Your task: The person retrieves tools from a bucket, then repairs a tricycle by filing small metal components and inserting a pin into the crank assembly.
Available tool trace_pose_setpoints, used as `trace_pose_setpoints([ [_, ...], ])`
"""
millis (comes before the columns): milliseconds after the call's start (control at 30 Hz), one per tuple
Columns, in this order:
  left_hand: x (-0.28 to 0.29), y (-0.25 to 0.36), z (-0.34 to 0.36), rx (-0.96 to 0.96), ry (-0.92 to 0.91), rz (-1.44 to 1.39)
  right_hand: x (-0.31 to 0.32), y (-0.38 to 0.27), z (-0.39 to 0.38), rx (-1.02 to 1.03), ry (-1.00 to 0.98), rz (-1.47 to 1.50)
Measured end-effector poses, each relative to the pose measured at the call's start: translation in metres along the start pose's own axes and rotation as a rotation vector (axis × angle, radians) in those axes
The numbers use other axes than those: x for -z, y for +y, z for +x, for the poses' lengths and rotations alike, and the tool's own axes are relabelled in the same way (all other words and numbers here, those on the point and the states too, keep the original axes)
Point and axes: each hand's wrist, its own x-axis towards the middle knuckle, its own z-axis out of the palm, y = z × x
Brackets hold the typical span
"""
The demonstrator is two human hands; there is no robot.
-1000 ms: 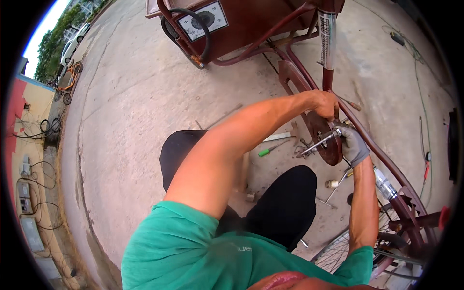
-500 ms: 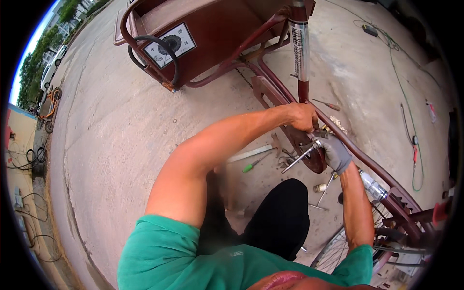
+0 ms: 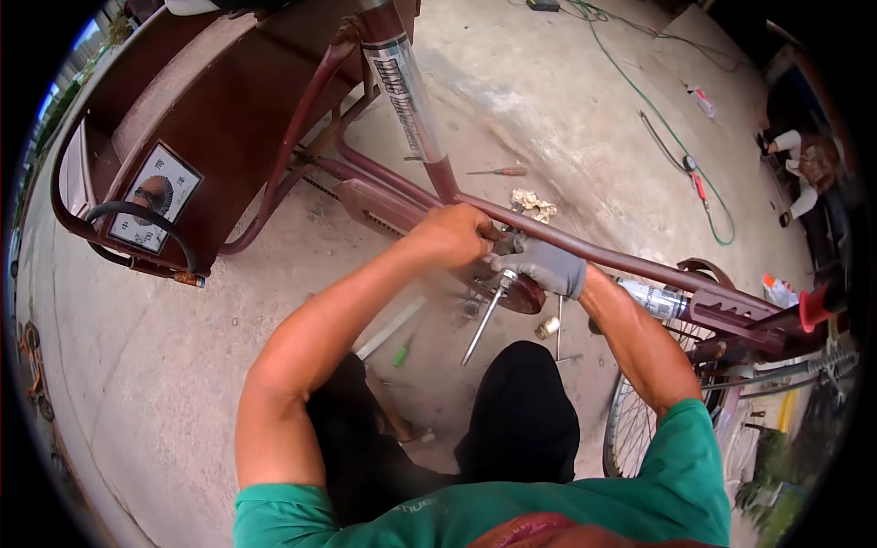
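Note:
My bare left hand (image 3: 452,236) is closed at the maroon chain guard (image 3: 379,208) of a cargo tricycle, its fingertips meeting my right hand; what they pinch is hidden. My right hand (image 3: 551,266), in a grey glove, is closed around the head of a socket wrench (image 3: 484,324). The wrench's chrome handle slants down toward my knees. Both hands are just below the maroon frame tube (image 3: 585,239), by the guard's rounded end (image 3: 523,297). The part under the wrench head is covered by the glove.
The maroon cargo box (image 3: 219,100) stands at the far left, the spoked front wheel (image 3: 630,420) at the lower right. A screwdriver (image 3: 498,172), a crumpled rag (image 3: 533,203), a small brass-coloured cylinder (image 3: 547,327) and a green-handled tool (image 3: 400,356) lie on the concrete. A green hose (image 3: 644,114) runs behind.
The view has swung right, so the tricycle and my hands appear farther left. Both hands keep their places at the chain guard. The wrench handle points more steeply down in the picture.

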Motion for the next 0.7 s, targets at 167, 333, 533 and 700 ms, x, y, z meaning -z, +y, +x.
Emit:
trace_pose_setpoints([
  [167,0.005,0.011,-0.015,-0.075,0.053,-0.063,0.007,0.004,-0.001,-0.118,-0.025,0.34],
  [333,-0.004,-0.014,-0.021,-0.57,0.38,0.185,0.003,-0.001,0.007,-0.05,-0.008,0.457],
  [533,-0.008,-0.004,-0.026,-0.583,0.405,0.294,0.002,0.012,0.007,-0.039,0.05,0.425],
  [700,-0.01,-0.002,-0.028,-0.685,0.45,0.338,0.002,0.006,0.005,0.0,0.039,0.354],
])
